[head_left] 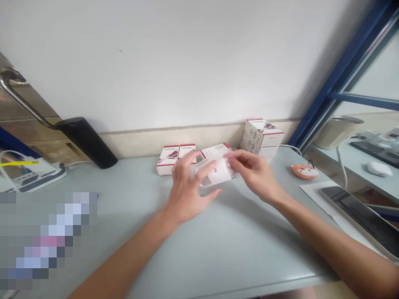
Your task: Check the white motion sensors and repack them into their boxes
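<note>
A clear plastic bag (220, 173) with something white in it is held above the table, slightly blurred. The thumb and fingers of my right hand (254, 172) pinch its right edge. My left hand (187, 193) is open at the bag's left side, its thumb stretched out below and its index finger across the bag's left part; whether it touches is unclear. Just behind the bag, a white box with a red edge (215, 150) is partly hidden. Two similar white and red boxes (168, 160) sit side by side behind my left hand.
White and red boxes (260, 135) are stacked against the wall at the right. Beyond my right arm lie an orange animal-faced item (304, 171) and a dark phone-like slab (358, 216). A black cylinder (87, 141) leans at left, near a white device (37, 176).
</note>
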Available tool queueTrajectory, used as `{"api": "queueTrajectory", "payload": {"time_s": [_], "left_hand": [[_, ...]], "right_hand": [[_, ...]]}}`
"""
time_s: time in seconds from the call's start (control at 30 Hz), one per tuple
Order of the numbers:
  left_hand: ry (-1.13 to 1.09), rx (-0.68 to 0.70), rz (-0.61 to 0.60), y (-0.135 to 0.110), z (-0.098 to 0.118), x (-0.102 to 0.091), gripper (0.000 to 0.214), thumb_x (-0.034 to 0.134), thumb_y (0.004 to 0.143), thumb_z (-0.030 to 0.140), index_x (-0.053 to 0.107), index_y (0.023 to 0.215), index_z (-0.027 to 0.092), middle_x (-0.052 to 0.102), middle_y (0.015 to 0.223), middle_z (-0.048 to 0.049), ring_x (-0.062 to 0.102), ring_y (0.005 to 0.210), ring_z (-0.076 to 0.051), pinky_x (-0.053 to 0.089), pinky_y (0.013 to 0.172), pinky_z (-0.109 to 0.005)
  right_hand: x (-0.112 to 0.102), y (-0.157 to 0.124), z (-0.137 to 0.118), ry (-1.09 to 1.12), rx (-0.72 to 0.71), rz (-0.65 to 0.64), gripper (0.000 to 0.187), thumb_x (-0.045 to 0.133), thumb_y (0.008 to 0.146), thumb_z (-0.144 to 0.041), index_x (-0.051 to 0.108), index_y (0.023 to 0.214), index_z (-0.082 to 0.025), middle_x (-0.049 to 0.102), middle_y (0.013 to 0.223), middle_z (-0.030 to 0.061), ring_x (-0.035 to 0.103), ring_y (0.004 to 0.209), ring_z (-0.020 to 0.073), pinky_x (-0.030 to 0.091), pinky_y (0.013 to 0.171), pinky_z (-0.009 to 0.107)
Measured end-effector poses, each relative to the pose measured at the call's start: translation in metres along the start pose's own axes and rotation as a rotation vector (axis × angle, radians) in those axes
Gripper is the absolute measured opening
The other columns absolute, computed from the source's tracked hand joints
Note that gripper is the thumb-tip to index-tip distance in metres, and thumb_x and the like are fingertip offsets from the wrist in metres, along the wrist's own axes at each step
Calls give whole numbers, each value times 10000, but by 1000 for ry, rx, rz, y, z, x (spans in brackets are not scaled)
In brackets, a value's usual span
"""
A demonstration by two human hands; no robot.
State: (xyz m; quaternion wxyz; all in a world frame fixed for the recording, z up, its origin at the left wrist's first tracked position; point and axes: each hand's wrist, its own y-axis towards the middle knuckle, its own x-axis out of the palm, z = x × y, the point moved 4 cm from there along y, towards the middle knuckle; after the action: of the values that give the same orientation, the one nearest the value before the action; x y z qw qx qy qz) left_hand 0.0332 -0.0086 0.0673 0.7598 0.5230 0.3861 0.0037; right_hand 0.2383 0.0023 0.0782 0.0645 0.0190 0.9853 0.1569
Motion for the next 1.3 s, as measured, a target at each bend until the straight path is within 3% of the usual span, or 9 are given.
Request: {"api": "queueTrajectory", "payload": {"time_s": [0.1, 0.3, 0.4, 0.57, 0.7, 0.87, 1.03, 1.17, 1.3], "left_hand": [[20, 47, -143, -3, 6, 5, 781, 748, 930, 254, 314, 1571, 364, 490, 1520, -139, 509, 1436, -340, 436, 1192, -564], [-163, -138, -197, -7, -6, 14, 706, 710, 954, 292, 325, 1545, 316, 582, 1480, -115, 584, 1373, -301, 504, 1142, -491], [-177, -125, -309, -6, -7, 17, 541, 613, 1014, 289, 387, 1505, 294, 566, 1486, -119, 558, 1390, -285, 486, 1156, -476], [-116, -134, -406, -5, -7, 13, 520, 538, 1028, 300, 393, 1526, 258, 559, 1456, -132, 582, 1320, -299, 493, 1105, -477], [-309, -342, -460, -3, -8, 10, 478, 488, 1048, 350, 421, 1514, 265, 625, 1400, -104, 619, 1246, -287, 496, 1060, -446], [-710, -798, -473, -2, -12, 12, 472, 478, 1052, 515, 438, 1482, 324, 705, 1115, -35, 682, 838, -204, 521, 700, -311], [-1199, -1156, -657, -2, -19, 10, 513, 582, 993, 548, 500, 1439, 309, 719, 1091, -60, 768, 774, -260, 564, 667, -350], [-1544, -1189, -767, -1, -26, 5, 561, 574, 1004, 450, 422, 1530, 330, 736, 1167, -104, 788, 778, -278, 599, 709, -399], [-1738, -1096, -744, 5, -29, 0, 636, 504, 966, 429, 383, 1555, 224, 755, 1195, -199, 794, 781, -298, 573, 702, -377]], "right_hand": [[9, -3, -1, -45, -34, -99, 204, 665, 950, -356, 771, 1010, -192, 719, 843, 32, 637, 751, 174, 514, 687, 301], [12, -2, 5, -99, -116, -167, 197, 578, 1010, -325, 714, 1043, -186, 690, 844, 33, 621, 744, 171, 512, 697, 302], [10, -1, 9, -299, -283, -154, 179, 517, 1031, -249, 684, 1073, -198, 682, 875, 37, 613, 758, 172, 492, 700, 300], [11, -4, 11, -579, -540, -169, 274, 452, 1035, -141, 646, 1204, -235, 707, 1027, 69, 666, 882, 197, 503, 754, 305], [10, -7, 13, -715, -571, -194, 298, 451, 1004, -99, 618, 1195, -256, 711, 1044, 60, 654, 863, 195, 473, 715, 286], [8, -6, 16, -744, -519, -209, 248, 459, 958, -74, 594, 1075, -246, 703, 1000, 42, 622, 829, 186, 434, 691, 273], [11, -3, 15, -484, -327, -274, 132, 476, 1016, -170, 582, 966, -230, 683, 881, 11, 595, 764, 162, 432, 699, 276], [18, -4, 10, -182, -178, -334, 118, 523, 1036, -273, 595, 959, -222, 617, 812, -7, 546, 739, 148, 432, 704, 284], [18, -2, 6, 100, -26, -215, 238, 653, 971, -375, 532, 1128, -244, 600, 743, -48, 533, 672, 147, 416, 643, 285]]}}
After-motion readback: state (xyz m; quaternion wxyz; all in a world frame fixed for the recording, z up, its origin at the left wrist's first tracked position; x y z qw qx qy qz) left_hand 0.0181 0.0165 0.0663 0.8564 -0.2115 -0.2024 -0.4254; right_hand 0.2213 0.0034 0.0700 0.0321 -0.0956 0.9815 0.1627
